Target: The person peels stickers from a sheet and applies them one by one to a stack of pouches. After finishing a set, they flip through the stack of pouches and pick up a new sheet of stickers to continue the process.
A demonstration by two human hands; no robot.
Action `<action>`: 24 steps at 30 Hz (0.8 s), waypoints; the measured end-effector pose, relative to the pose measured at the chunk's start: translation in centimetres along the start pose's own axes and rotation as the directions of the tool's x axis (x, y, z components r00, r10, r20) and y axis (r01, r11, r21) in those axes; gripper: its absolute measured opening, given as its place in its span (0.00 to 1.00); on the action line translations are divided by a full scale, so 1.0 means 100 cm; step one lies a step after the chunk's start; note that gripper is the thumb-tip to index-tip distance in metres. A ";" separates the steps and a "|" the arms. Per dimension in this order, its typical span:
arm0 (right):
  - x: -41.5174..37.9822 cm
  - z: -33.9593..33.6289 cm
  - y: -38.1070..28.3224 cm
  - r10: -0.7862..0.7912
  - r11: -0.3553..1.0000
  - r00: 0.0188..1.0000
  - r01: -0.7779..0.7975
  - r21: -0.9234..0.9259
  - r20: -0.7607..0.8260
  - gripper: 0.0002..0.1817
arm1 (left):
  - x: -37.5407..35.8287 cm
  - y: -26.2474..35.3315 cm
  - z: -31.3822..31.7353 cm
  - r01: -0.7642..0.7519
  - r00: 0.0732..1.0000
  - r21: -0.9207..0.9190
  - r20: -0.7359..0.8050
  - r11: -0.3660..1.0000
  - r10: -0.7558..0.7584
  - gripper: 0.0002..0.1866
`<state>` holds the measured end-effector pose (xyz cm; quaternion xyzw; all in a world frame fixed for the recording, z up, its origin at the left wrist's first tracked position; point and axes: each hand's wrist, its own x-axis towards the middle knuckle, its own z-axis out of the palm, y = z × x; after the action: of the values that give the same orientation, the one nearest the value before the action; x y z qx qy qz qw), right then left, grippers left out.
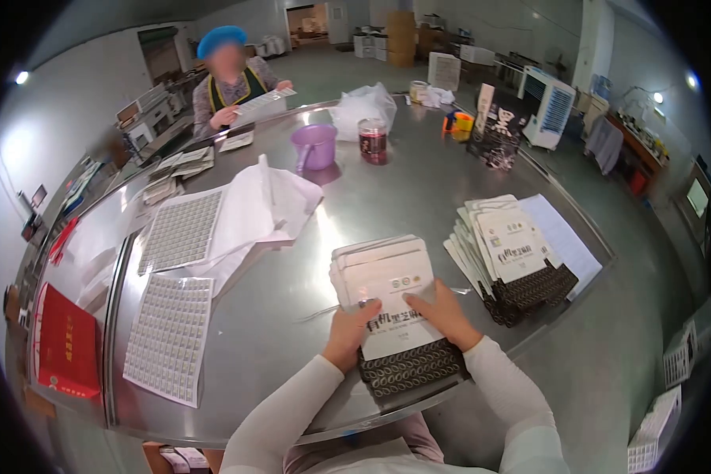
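A stack of flat printed pouches (389,265), white above with a black patterned lower end, lies on the metal table near its front edge. My left hand (347,336) grips the stack's left side, thumb on top. On the opposite side my right hand (448,316) holds it the same way, its thumb also on the upper face. The fingers under the edges are hidden. To the right, a second, fanned pile of the same pouches (509,241) rests partly on a white sheet (565,237).
At left lie a sticker sheet (168,340), another sticker sheet (183,229), crumpled white backing paper (253,209) and a red box (67,347). Farther back stand a purple mug (314,148), a jar (373,142), a tape dispenser (458,125) and a black bag (498,130). A co-worker (233,87) holds a sheet across the table.
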<state>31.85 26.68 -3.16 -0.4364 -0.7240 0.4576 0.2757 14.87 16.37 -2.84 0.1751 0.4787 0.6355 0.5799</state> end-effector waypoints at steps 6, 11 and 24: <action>0.000 -0.020 -0.002 0.015 1.000 0.996 -0.016 0.002 0.087 0.29 | 0.000 0.000 -0.002 -0.017 0.999 0.031 -0.032 0.999 0.018 0.20; 0.019 -0.116 0.001 -0.173 0.934 0.978 0.126 -0.335 -0.116 0.36 | 0.014 -0.014 -0.012 0.019 0.999 -0.063 -0.036 0.998 -0.022 0.20; 0.064 -0.259 0.085 0.263 0.665 0.877 -0.467 -0.583 -0.403 0.55 | 0.012 0.000 -0.006 0.063 0.996 -0.215 0.077 0.975 -0.047 0.21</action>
<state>52.78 44.93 0.25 -0.7035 -0.6872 0.1478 0.1045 14.09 17.21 -3.55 0.1199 0.3902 0.6611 0.6295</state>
